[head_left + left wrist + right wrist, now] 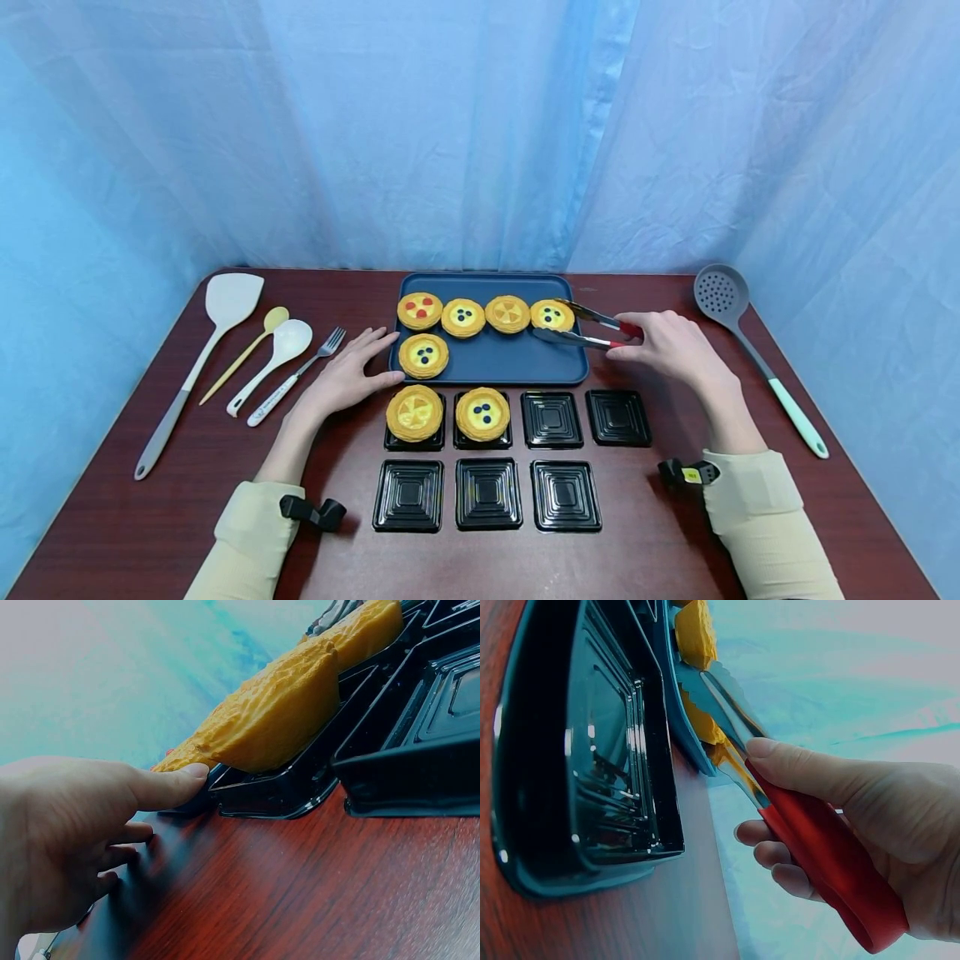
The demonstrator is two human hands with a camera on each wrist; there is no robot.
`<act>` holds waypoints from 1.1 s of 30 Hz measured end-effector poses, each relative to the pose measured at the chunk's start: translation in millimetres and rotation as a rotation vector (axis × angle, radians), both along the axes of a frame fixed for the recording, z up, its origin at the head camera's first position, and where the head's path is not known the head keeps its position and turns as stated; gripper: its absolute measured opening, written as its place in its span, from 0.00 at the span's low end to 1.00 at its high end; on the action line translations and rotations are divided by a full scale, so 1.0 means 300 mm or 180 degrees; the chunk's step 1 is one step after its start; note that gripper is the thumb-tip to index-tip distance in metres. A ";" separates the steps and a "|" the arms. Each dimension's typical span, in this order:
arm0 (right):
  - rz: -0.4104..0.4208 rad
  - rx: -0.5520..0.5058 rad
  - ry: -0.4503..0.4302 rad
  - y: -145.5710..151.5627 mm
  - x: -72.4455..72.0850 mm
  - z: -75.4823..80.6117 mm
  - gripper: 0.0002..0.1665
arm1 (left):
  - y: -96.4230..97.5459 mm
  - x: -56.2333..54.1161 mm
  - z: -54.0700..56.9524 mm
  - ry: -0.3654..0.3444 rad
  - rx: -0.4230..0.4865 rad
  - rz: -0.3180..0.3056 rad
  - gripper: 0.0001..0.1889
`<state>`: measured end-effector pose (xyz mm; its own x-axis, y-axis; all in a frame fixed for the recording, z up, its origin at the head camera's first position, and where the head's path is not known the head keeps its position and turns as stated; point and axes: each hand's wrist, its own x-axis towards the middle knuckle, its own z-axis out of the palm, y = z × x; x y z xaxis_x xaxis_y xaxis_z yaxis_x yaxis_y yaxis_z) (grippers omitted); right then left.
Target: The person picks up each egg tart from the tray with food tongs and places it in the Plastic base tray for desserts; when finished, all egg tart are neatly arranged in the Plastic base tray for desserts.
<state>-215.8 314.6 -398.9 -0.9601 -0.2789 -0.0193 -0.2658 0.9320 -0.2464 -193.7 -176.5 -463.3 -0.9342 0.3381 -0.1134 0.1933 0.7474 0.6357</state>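
Note:
My right hand (671, 346) grips metal tongs (576, 339) by their red handles. Spread apart, the tongs' arms reach around a blueberry-topped egg tart (551, 315) at the right end of a dark blue tray (517, 360). Further left in that row are a yellow-wedge tart (507, 314), another blueberry tart (462, 317) and a red-topped tart (420, 310). One more blueberry tart (423, 357) lies in front. With fingers extended, my left hand (348, 371) rests at the tray's left edge; its thumb (176, 786) points toward the tray corner.
Several black square plastic trays (552, 419) stand in two rows nearer me; two carry tarts (482, 414). On the left lie a turner (232, 300), a yellow spoon (243, 362), a white ladle (291, 340) and a fork (300, 373). A grey skimmer (722, 293) is at the right.

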 end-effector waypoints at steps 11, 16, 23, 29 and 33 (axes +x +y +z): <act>0.0040 0.0017 0.0077 -0.003 -0.014 -0.012 0.31 | -0.008 0.010 0.003 0.0002 0.0010 0.0039 0.41; 0.0056 -0.0025 0.0067 0.003 -0.015 -0.003 0.32 | -0.013 0.012 0.005 0.0001 0.0011 0.0068 0.41; 0.0066 -0.0101 0.0086 0.043 0.025 0.029 0.35 | 0.001 0.011 0.003 0.0024 0.0053 0.0071 0.41; 0.0203 -0.0149 0.0112 0.093 0.131 0.052 0.34 | 0.022 0.006 -0.003 0.0045 0.0046 0.0017 0.41; 0.0391 -0.0229 0.0085 0.114 0.188 0.056 0.33 | 0.022 0.002 0.000 0.0068 0.0035 -0.0009 0.41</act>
<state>-159.4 348.8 -382.1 -0.9185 -0.3942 0.0302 -0.3843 0.8721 -0.3028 -193.1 -169.9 -463.3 -0.9354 0.3419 -0.0898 0.2090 0.7398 0.6396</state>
